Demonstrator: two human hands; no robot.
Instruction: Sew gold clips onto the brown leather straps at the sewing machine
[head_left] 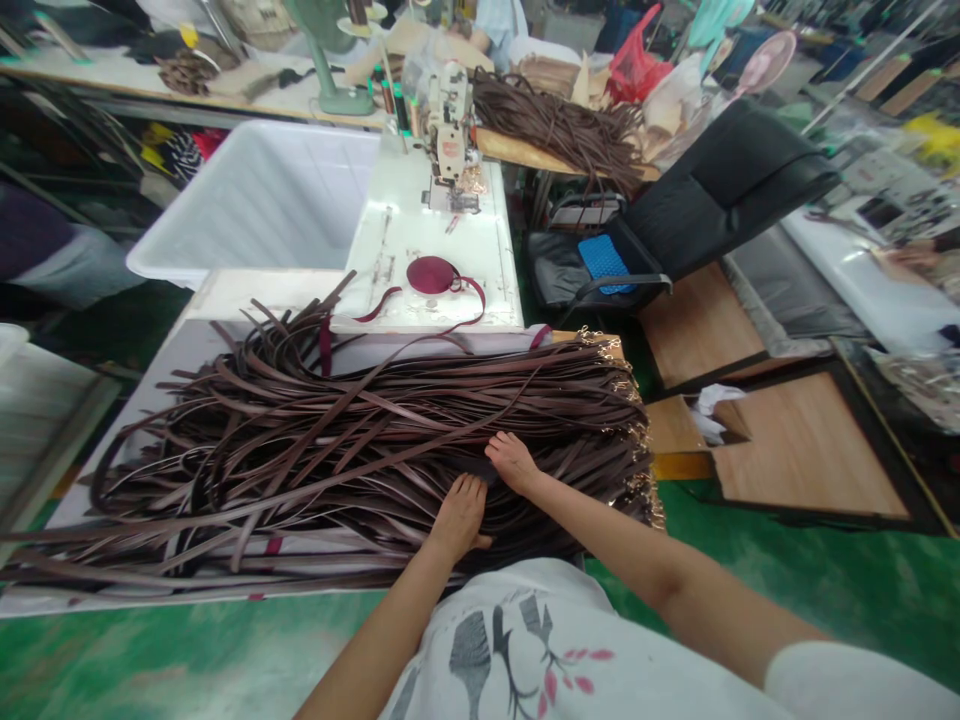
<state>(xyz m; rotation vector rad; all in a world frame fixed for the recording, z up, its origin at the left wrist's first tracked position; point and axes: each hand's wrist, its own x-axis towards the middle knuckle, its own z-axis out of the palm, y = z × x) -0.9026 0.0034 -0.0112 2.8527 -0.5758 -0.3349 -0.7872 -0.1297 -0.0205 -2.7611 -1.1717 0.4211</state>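
A thick heap of long brown straps (360, 430) lies across the table in front of me, many with gold-coloured metal clasps (637, 440) at their right ends. Both hands are low over the heap, close together. Between them shows a short dark strip (478, 468), its kind unclear. My left hand (460, 515) has its fingers bent over the strip's near side, thumb on the straps. Curled at the strip's right end is my right hand (512, 462), closed on it. My palms hide part of the strip and the straps beneath.
A sewing machine (450, 125) stands on a white table beyond the heap, with a round maroon piece (431, 275) nearer me. A white tub (255, 200) is at left. A black chair (720, 200) and wooden boards (810, 440) are at right. More straps (562, 125) lie behind.
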